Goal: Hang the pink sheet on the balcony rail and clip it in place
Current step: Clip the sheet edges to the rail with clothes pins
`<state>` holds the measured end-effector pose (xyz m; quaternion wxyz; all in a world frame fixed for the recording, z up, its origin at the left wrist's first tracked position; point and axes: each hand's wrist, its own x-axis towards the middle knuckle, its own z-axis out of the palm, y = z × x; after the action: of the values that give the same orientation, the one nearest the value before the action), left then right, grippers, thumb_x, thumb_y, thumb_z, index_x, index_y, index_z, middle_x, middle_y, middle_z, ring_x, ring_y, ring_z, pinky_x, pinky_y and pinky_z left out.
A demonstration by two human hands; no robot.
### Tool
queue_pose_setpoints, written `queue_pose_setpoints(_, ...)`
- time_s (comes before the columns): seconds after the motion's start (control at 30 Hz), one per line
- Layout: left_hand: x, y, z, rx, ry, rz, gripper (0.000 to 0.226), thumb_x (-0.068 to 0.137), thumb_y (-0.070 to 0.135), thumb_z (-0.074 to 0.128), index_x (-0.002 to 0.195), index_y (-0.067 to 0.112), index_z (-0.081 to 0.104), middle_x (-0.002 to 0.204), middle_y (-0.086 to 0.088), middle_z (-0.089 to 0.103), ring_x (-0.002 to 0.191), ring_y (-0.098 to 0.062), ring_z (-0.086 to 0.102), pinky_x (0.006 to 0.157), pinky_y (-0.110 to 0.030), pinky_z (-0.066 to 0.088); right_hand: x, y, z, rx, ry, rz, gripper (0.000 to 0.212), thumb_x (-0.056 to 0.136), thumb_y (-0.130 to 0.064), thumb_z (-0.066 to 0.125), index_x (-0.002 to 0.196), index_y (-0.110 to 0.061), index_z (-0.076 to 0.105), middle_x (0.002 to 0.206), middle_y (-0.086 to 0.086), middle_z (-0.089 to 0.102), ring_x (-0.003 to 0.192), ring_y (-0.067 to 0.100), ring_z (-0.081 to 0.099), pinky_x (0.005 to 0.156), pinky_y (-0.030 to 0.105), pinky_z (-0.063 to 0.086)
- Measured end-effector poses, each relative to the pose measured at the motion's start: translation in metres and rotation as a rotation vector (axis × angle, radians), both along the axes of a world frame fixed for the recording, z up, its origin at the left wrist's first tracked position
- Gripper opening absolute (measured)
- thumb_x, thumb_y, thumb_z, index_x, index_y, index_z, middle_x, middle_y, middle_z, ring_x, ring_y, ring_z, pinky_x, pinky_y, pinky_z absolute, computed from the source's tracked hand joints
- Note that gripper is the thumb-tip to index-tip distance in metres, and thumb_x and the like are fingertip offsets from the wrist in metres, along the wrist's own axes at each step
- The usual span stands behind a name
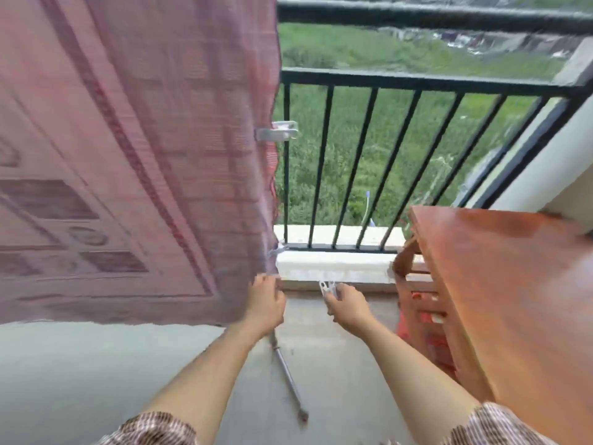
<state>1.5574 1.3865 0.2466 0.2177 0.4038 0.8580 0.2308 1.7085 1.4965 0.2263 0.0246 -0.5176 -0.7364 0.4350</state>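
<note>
The pink sheet (128, 155) hangs from the balcony rail (417, 14) on the left (a white clip (277, 131) pins its right edge to a bar). The left hand (264, 300) grips the sheet's lower right corner in curled fingers. Just beside it, the right hand (348, 303) pinches a loose clip (328, 288) in its fingers, near the wooden tabletop (513, 284).

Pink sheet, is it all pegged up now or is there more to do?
Nearly. The sheet hangs over the rail, with one clip already on its side edge. The left hand holds its lower corner and the right hand holds a spare clip. That one still needs fastening.
</note>
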Motion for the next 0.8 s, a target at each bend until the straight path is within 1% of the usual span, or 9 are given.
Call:
queue_pose_setpoints(0.13, -0.112, -0.082, 0.023, 0.055, 0.014, 0.166, 0.027, 0.088, 0.015, 0.053, 0.112, 0.009, 0.064, 0.117, -0.014, 0.061, 0.114, -0.031, 0.055, 0.095, -0.031, 0.04, -0.128, -0.063, 0.037, 0.089, 0.02, 0.247, 0.037, 0.089, -0.042, 0.056, 0.067, -0.012, 0.054, 0.074, 0.015, 0.067, 0.073, 0.035, 0.065, 0.066, 0.041, 0.054)
queue_pose_setpoints(0.2, -0.165, -0.127, 0.037, 0.072, 0.016, 0.246, 0.029, 0.089, 0.015, 0.052, 0.114, 0.007, 0.064, 0.119, -0.012, 0.063, 0.113, -0.029, 0.057, 0.093, -0.032, 0.044, -0.186, -0.097, 0.058, 0.138, 0.052, 0.349, 0.041, 0.092, -0.046, 0.053, 0.07, -0.012, 0.058, 0.073, 0.013, 0.067, 0.069, 0.03, 0.064, 0.063, 0.035, 0.049)
queue_pose_setpoints(0.27, -0.212, -0.169, 0.054, 0.105, 0.01, 0.363, 0.03, 0.09, 0.014, 0.051, 0.116, 0.006, 0.063, 0.12, -0.01, 0.064, 0.111, -0.027, 0.059, 0.089, -0.03, 0.045, -0.243, -0.127, 0.074, 0.143, 0.095, 0.465, 0.035, 0.092, -0.046, 0.053, 0.072, -0.019, 0.06, 0.068, 0.005, 0.063, 0.064, 0.023, 0.059, 0.056, 0.028, 0.043)
queue_pose_setpoints(0.33, -0.255, -0.207, 0.07, 0.147, -0.01, 0.499, 0.029, 0.091, 0.015, 0.05, 0.116, 0.007, 0.062, 0.12, -0.01, 0.064, 0.109, -0.027, 0.059, 0.084, -0.028, 0.043, -0.297, -0.153, 0.088, 0.158, 0.12, 0.622, 0.021, 0.091, -0.04, 0.06, 0.086, -0.021, 0.065, 0.067, 0.0, 0.059, 0.062, 0.018, 0.056, 0.051, 0.025, 0.037)
queue_pose_setpoints(0.43, -0.313, -0.26, 0.089, 0.184, -0.011, 0.641, 0.028, 0.095, 0.017, 0.045, 0.115, 0.006, 0.063, 0.122, -0.011, 0.063, 0.112, -0.028, 0.057, 0.081, -0.026, 0.04, -0.38, -0.192, 0.106, 0.204, 0.127, 0.792, 0.029, 0.089, -0.038, 0.064, 0.106, -0.015, 0.069, 0.074, -0.003, 0.056, 0.06, 0.011, 0.049, 0.048, 0.02, 0.034)
queue_pose_setpoints(0.5, -0.347, -0.293, 0.101, 0.208, 0.02, 0.711, 0.03, 0.098, 0.019, 0.043, 0.114, 0.005, 0.064, 0.124, -0.011, 0.062, 0.113, -0.029, 0.056, 0.083, -0.027, 0.039, -0.436, -0.222, 0.12, 0.221, 0.121, 0.882, 0.026, 0.088, -0.04, 0.065, 0.1, -0.018, 0.069, 0.071, -0.006, 0.055, 0.056, 0.006, 0.045, 0.044, 0.016, 0.032)
queue_pose_setpoints(0.6, -0.403, -0.34, 0.113, 0.253, 0.021, 0.786, 0.028, 0.099, 0.022, 0.043, 0.108, 0.009, 0.066, 0.121, -0.011, 0.062, 0.113, -0.029, 0.056, 0.085, -0.027, 0.039, -0.521, -0.266, 0.135, 0.249, 0.15, 0.982, 0.024, 0.086, -0.041, 0.068, 0.087, -0.017, 0.065, 0.066, -0.005, 0.053, 0.055, 0.008, 0.045, 0.047, 0.022, 0.033)
queue_pose_setpoints(0.7, -0.48, -0.387, 0.116, 0.31, -0.02, 0.853, 0.02, 0.097, 0.02, 0.046, 0.094, 0.014, 0.065, 0.111, -0.011, 0.065, 0.107, -0.029, 0.059, 0.078, -0.027, 0.039, -0.604, -0.312, 0.153, 0.335, 0.199, 1.083, 0.032, 0.082, -0.045, 0.07, 0.096, -0.016, 0.07, 0.077, -0.003, 0.061, 0.07, 0.014, 0.057, 0.056, 0.025, 0.042)
queue_pose_setpoints(0.8, -0.556, -0.43, 0.127, 0.46, -0.146, 0.981, 0.027, 0.094, 0.019, 0.05, 0.111, 0.006, 0.066, 0.111, -0.006, 0.065, 0.107, -0.026, 0.059, 0.087, -0.033, 0.044, -0.688, -0.354, 0.168, 0.353, 0.291, 1.177, 0.035, 0.072, -0.047, 0.078, 0.085, -0.017, 0.066, 0.073, -0.004, 0.058, 0.067, 0.013, 0.052, 0.054, 0.022, 0.036)
